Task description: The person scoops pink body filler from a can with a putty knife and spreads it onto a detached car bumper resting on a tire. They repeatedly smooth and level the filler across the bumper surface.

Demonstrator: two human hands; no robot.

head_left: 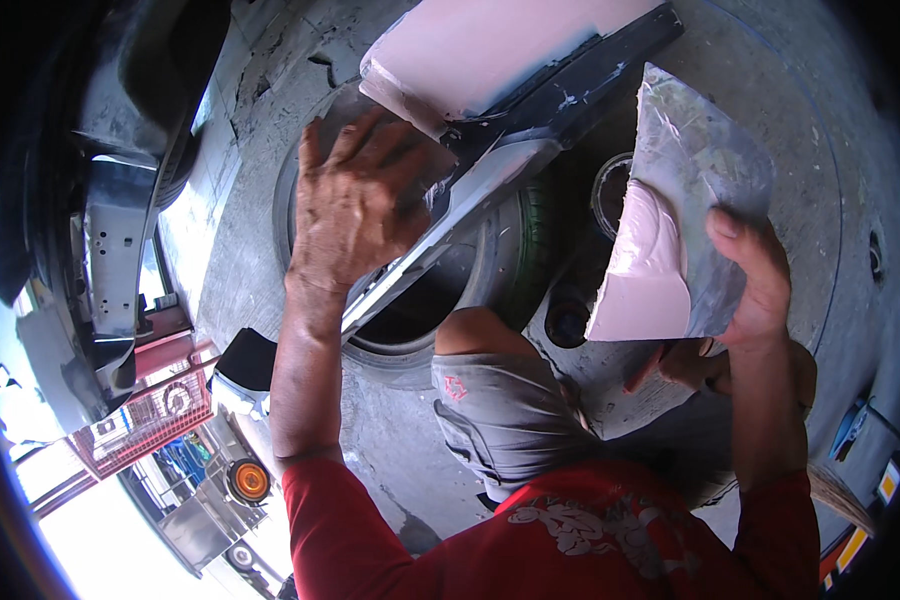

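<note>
A car body panel [500, 50] with a broad pink-coated face and a dark, scuffed edge slants across the top middle. My left hand [355, 195] is at its left end, fingers over a thin, dark, flat spreader [435, 175] that rests against or close to the panel; the exact contact is hidden. On the right, my right hand [755, 265] grips a smeared, translucent grey mixing sheet [715, 150] by its right edge, thumb on top. A thick mound of pink body filler [645, 265] lies along the sheet's left side.
Beneath the panel lies a tire [485, 265]. A round tin [610, 195] and a smaller dark round container [568, 320] stand on the concrete floor right of it. Vehicle bodywork [115, 250] rises at the left, with a red mesh frame [170, 405] and an orange wheel [249, 482] below.
</note>
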